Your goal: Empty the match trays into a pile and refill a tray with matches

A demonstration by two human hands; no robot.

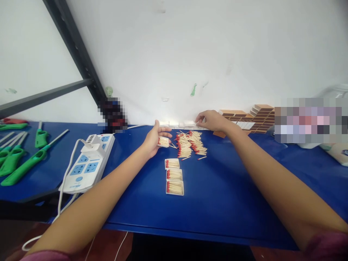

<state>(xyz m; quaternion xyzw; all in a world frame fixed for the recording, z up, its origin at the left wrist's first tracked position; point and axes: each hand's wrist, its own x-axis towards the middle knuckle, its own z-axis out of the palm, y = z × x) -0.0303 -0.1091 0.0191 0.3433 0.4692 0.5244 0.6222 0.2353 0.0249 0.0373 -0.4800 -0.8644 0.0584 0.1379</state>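
My left hand (pixel 155 139) holds a small white matchbox tray (pixel 163 141) with matches in it, its fingers around the tray. My right hand (pixel 212 120) has its fingertips at a row of white trays (pixel 179 125) along the wall; whether they grip one is too small to tell. Between the hands lies a loose pile of red-tipped matches (pixel 190 143) on the blue table (pixel 217 203). Nearer to me, three trays filled with matches (pixel 174 175) stand in a column.
Stacked brown matchbox covers (pixel 261 117) stand by the wall at right. A white power strip (pixel 91 163) with cables and several green lighters (pixel 29 166) lie at left. A dark metal frame (pixel 78 50) rises at upper left. Blurred items sit at far right.
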